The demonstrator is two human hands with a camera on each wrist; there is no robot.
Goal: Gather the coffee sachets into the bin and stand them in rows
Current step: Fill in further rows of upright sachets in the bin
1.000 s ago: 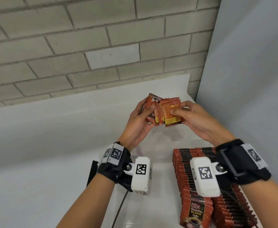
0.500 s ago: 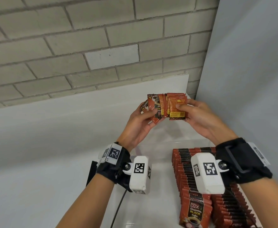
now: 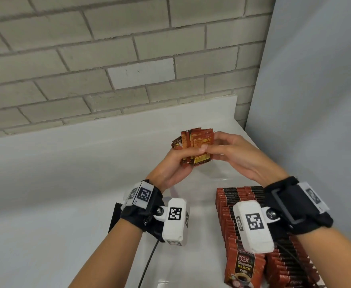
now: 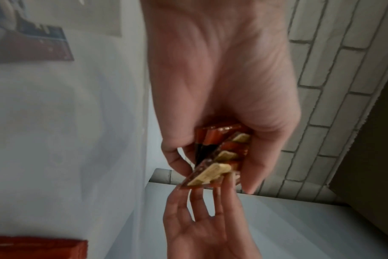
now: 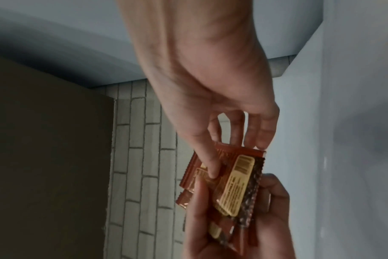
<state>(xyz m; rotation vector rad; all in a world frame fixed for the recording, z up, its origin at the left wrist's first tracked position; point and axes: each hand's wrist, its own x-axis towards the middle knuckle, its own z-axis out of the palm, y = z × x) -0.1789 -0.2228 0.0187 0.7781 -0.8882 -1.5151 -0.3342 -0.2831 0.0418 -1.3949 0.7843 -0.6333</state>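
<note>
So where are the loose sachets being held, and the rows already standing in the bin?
held sachets (image 3: 199, 146), head view, yellow-printed back of the front packet.
standing rows (image 3: 228, 206), head view, top edges of the left row.

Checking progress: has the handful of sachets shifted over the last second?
Yes. The handful of coffee sachets turned upright and rose slightly toward the brick wall.

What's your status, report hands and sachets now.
Left hand grips the sachet bundle from below; right hand pinches its edge. Bundle held above the bin, rows of sachets already standing. Nothing in the way.
</note>
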